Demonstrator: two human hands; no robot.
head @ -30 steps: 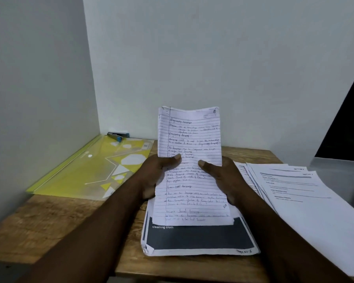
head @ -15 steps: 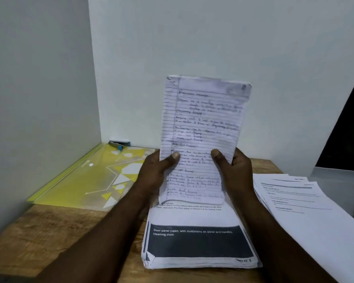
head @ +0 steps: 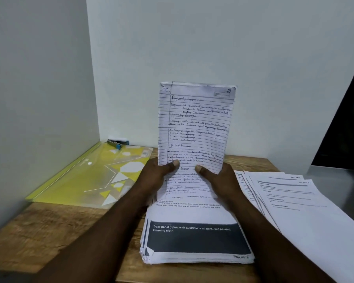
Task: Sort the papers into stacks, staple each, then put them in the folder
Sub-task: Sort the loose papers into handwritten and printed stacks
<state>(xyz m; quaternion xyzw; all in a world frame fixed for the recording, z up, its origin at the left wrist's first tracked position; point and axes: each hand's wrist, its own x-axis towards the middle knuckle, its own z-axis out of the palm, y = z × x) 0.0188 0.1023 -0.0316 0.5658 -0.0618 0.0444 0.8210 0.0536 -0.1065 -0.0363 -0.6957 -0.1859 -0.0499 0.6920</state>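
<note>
On the wooden desk (head: 49, 231) in a white corner, your left hand (head: 155, 178) and right hand (head: 223, 180) pinch the handwritten lined sheets (head: 194, 127) upright above the printed stack (head: 194, 242). They're light and floppy; hold low at both edges, thumbs in front

1. Two plain pale walls, the left wall (head: 39, 94) and the back wall (head: 223, 41), meet at 11 o'clock.
2. A wood-grain table (head: 35, 233) fills 6 o'clock.
3. A dark opening (head: 348, 119) shows at 3 o'clock.
</note>
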